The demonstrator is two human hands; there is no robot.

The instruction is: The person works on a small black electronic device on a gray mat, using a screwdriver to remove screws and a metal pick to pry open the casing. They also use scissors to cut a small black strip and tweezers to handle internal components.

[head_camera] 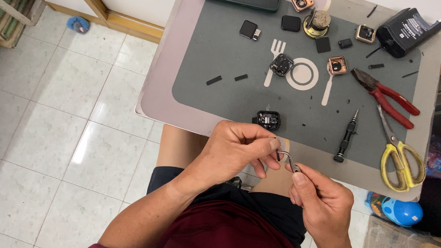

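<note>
Left hand pinching one end of a small bent metal piece over the lap, right hand gripping tweezers at it, open black watch case with exposed parts on grey mat, screwdriver nearby

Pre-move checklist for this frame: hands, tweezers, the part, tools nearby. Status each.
1. Left hand pinching a small part at the tweezers' tip: ok.
2. Right hand gripping tweezers: ok.
3. What the part is: cannot tell, hidden by fingers.
4. Open black watch case lying on the mat, near its edge: ok.
5. Screwdriver, scissors, red pliers lying apart from both hands: ok.
</note>
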